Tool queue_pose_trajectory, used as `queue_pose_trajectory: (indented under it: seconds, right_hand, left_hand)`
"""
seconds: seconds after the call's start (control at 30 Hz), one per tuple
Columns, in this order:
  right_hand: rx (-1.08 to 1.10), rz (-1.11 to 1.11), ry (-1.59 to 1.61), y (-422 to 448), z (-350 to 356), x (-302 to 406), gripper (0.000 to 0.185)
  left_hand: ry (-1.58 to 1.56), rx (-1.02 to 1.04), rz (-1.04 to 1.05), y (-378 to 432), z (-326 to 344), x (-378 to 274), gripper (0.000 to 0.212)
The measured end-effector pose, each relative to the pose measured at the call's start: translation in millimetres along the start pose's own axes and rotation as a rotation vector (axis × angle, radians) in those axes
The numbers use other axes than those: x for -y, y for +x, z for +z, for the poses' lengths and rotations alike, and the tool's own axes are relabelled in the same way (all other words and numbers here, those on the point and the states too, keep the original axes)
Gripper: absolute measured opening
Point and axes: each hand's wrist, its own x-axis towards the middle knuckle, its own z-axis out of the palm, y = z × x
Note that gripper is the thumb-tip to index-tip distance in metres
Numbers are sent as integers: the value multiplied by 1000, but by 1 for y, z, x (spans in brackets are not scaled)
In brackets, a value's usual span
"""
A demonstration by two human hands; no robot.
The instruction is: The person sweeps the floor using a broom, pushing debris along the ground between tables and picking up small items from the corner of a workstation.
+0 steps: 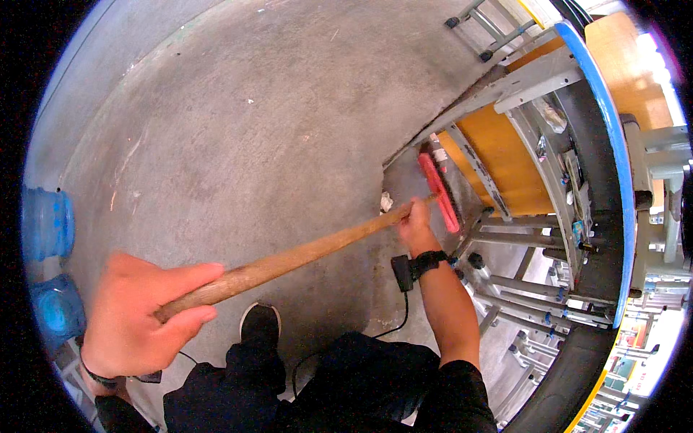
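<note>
A push broom's wooden handle (303, 251) runs slantwise across the view. My left hand (149, 314) grips its near end at the lower left, thumb and fingers around the wood. Farther along, close to the head, my right hand (416, 219) is closed on the handle. The red broom head (439, 192) with dark bristles lies on the floor beneath the desk frame. Beside it, a crumpled whitish scrap (386, 202) rests on the concrete floor (260, 146). Pale litter is at the bristles' far side.
Metal-framed desks with a blue-edged top (609, 108) and a wooden panel (495, 157) stand at the right. Their open shelf (587, 178) holds scraps. Stool legs (501, 40) show at the upper right. Blue water jugs (51, 223) stand at the left edge.
</note>
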Motion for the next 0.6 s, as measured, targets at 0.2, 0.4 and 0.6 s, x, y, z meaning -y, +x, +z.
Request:
queue_pose_trajectory:
  seconds: [0.2,0.4,0.6]
  right_hand:
    - [122,-191,17,86,-5,37,12]
    - [7,-134,-35,98,47,53,20]
    - [4,-127,-139,139,46,69,23]
  left_hand:
    - [1,-18,18,25,22,5,34]
    - [-87,-69,-73,67,32,23,29]
    - [-284,-112,-206,108,40,26,25]
